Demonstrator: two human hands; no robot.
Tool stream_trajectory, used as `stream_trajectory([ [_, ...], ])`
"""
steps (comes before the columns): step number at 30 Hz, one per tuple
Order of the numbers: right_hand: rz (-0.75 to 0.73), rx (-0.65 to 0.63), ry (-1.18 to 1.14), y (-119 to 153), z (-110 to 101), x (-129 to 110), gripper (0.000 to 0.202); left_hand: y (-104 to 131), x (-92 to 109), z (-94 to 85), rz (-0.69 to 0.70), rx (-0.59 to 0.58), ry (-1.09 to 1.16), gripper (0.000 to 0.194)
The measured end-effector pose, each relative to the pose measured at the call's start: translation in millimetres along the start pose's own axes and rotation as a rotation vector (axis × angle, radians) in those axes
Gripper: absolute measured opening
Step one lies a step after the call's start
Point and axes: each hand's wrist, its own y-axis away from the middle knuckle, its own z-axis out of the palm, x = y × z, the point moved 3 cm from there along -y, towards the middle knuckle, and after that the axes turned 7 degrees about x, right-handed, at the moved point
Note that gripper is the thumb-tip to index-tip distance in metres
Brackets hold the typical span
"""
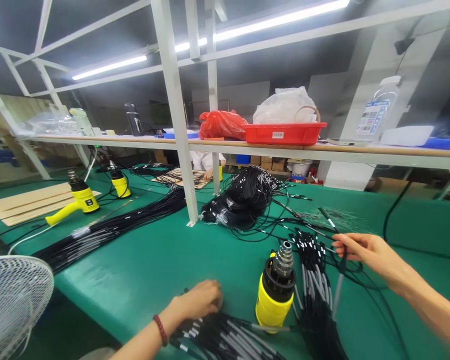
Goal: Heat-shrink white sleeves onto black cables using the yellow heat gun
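Observation:
My right hand [363, 250] pinches a thin black cable [328, 220] with a white label near its end; the tip points up and to the left. Below hangs a grey sleeved stretch of cable. On the green table my left hand [202, 298] lies with fingers curled, and what they hold is hidden. Just under it is a bundle of black cables with grey sleeves [240, 340]. A yellow heat gun [273, 300] stands nozzle up between my hands. Right of the gun lies another cable bundle [317, 275] with white-marked ends.
A big coil of black cables [243, 197] sits behind the white post [178, 115]. A long cable bundle [116, 225] and two yellow heat guns [83, 199] are on the left, near a fan [17, 295]. The shelf holds a red tray [285, 134]. Another person's sleeve [202, 161] shows beyond.

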Motion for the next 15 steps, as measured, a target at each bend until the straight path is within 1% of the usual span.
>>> stream_trajectory([
  [2, 0.029, -0.026, 0.06, -2.3, -1.7, 11.4, 0.047, 4.7, 4.0, -7.6, 0.003, -0.005, -0.034, 0.012],
  [4, 0.038, -0.034, 0.128, -1.6, -5.1, 16.9, 0.046, 11.0, 7.5, -17.0, 0.001, -0.007, -0.067, 0.016],
  [7, 0.006, -0.074, 0.177, 3.8, -9.8, 11.0, 0.047, 23.9, 15.3, -37.1, 0.014, 0.003, -0.102, 0.02],
  [9, -0.03, -0.103, 0.188, 9.1, -13.2, -1.5, 0.049, 34.1, 25.9, -56.2, 0.043, 0.014, -0.109, 0.016],
  [11, -0.065, -0.113, 0.198, 16.8, -17.0, -19.1, 0.05, 44.2, 44.0, -80.4, 0.094, 0.047, -0.118, 0.01],
  [12, -0.086, -0.115, 0.198, 22.5, -18.5, -29.3, 0.05, 48.6, 56.1, -94.0, 0.135, 0.08, -0.134, 0.007],
  [14, -0.144, -0.123, 0.187, 39.3, -19.1, -51.2, 0.048, 55.6, 83.7, -122.0, 0.203, 0.197, -0.166, 0.014],
  [15, -0.2, -0.119, 0.171, 50.5, -17.9, -62.9, 0.045, 57.8, 97.7, -134.5, 0.224, 0.25, -0.168, 0.016],
])
